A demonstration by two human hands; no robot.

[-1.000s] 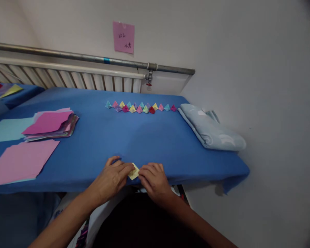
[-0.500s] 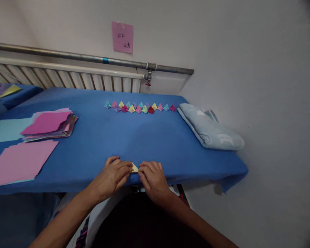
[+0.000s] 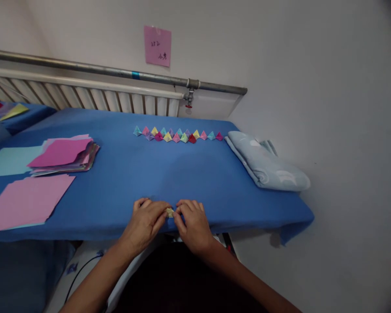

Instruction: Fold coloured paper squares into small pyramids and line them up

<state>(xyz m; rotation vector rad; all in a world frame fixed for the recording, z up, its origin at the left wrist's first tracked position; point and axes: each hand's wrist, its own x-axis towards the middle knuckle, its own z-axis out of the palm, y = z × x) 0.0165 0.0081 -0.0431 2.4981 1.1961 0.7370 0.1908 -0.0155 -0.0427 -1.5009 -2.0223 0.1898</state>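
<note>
Head view: your left hand [image 3: 145, 222] and right hand [image 3: 194, 224] pinch a small folded yellow paper [image 3: 170, 213] near the blue cloth's [image 3: 130, 174] front edge.

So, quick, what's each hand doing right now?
Left hand: closed on the small folded pale-yellow paper.
Right hand: at the paper's right end; grip cannot be told.

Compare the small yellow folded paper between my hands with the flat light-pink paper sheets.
The small yellow folded paper is far smaller than the flat light-pink paper sheets. The yellow paper is folded; the pink sheets lie unfolded. The yellow paper is between your left hand and right hand, the pink sheets away from both. Both are paper.
</note>
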